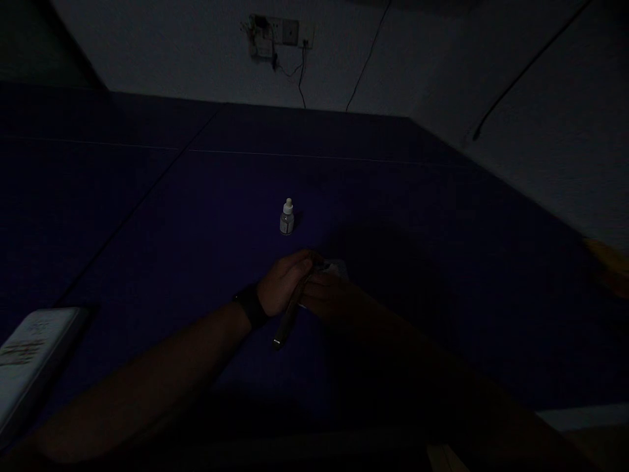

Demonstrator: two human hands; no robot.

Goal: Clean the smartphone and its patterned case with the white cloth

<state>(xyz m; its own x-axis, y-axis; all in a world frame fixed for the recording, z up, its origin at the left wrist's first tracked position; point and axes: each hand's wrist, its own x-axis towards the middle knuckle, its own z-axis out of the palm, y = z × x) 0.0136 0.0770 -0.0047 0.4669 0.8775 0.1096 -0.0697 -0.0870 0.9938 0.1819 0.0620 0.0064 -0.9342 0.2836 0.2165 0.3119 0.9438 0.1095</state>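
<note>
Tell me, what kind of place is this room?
Probably a plain indoor room for working at a table: there's a big dark blue tabletop, wall sockets with cables, and a small white-capped bottle.

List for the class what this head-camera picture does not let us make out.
All in the head view:
pale packet: mostly hidden by the shadowed right hand
dark pen-like object: upper end hidden by the left hand
dropper bottle: label too small to read
white flat object: cut off by the left edge, print blurred
orange-yellow thing: cut off by the right edge, blurred
</note>
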